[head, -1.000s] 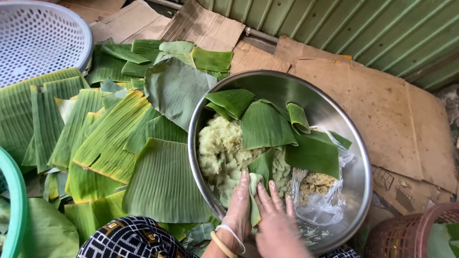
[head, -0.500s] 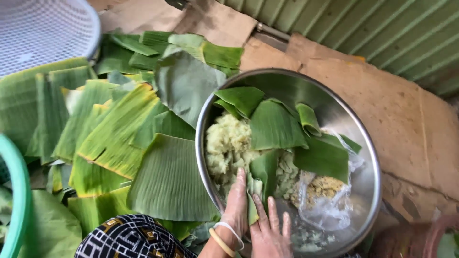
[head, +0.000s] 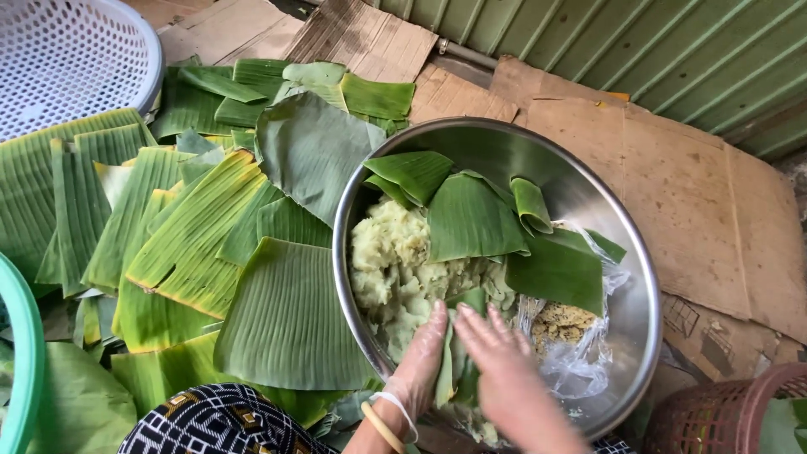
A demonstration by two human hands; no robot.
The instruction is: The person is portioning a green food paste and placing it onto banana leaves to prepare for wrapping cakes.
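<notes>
A large steel bowl (head: 622,244) sits on cardboard and holds pale green mash (head: 395,269), several banana leaf pieces (head: 471,219) and a clear plastic bag of yellowish filling (head: 563,324). At the bowl's near side both hands meet over a narrow folded leaf strip (head: 454,374). My left hand (head: 420,361), in a thin clear glove with bands at the wrist, cups the strip from the left. My right hand (head: 504,374) lies against it from the right, fingers straight and together. What the strip wraps is hidden.
Stacks of cut banana leaves (head: 193,235) cover the ground left of the bowl. A white plastic basket (head: 67,59) is at the top left, a green basin rim (head: 25,353) at the left edge, a brown basket (head: 723,416) at the bottom right. A green corrugated wall (head: 656,50) stands behind.
Both hands stay pressed on the leaf strip and have reached a little farther into the bowl. The view has shifted slightly.
</notes>
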